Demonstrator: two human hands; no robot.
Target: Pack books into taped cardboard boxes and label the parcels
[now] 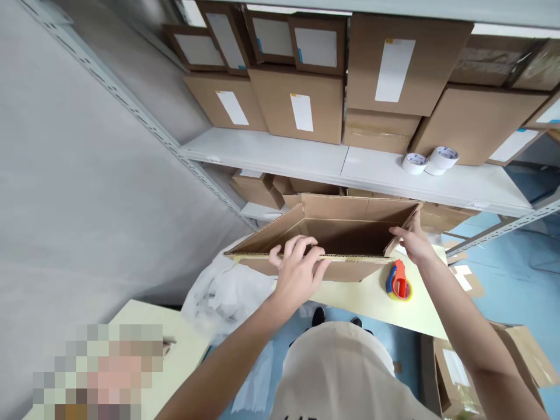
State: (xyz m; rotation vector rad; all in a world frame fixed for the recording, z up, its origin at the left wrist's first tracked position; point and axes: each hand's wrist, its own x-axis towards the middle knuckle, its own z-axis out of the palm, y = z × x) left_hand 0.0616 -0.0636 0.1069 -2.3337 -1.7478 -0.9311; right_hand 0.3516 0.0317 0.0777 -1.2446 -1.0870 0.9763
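Note:
An open cardboard box (pixel 336 269) stands on a pale yellow table (pixel 345 296) in front of me, its flaps up and its inside dark. My left hand (pixel 300 268) has its fingers hooked over the near edge of the box. At the box's right corner, my right hand (pixel 413 239) grips the side flap, thumb on the inside. Just below that hand lies a red and blue tape dispenser (pixel 398 281) with a yellow-edged roll. The bottom of the box's inside is hidden from me.
Behind the box rises a metal shelf (pixel 301 150) stacked with labelled cartons (pixel 301 111). White tape rolls (pixel 441 157) sit on it. Clear plastic wrapping (pixel 227 291) bunches at left, near a second table (pixel 144 312). Opened cartons (pixel 455 373) lie on the floor at right. A pixelated patch covers the lower left.

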